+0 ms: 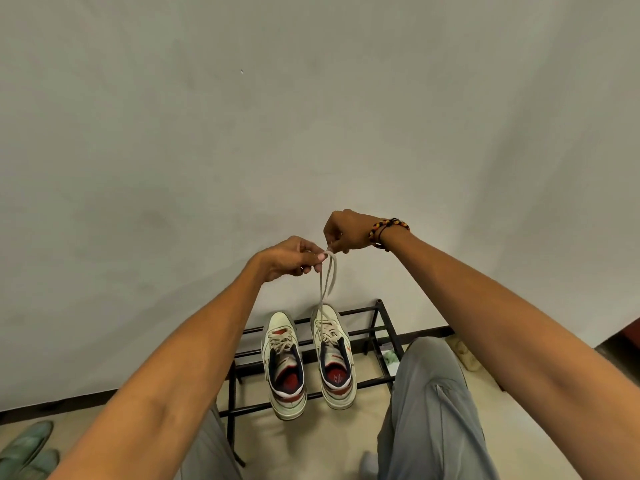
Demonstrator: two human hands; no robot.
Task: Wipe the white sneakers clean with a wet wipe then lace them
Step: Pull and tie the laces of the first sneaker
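Two white sneakers side by side on a black rack, left hand and right hand both pinching the right sneaker's lace, pulled up taut, wall behind

Single head-worn wide-angle view, looking forward and down from above the knees onto a black shoe rack standing by a pale wall that fills the upper half of frame. Forearms run in close from both lower corners, strongly stretched by the lens. No second view, so nothing shared.
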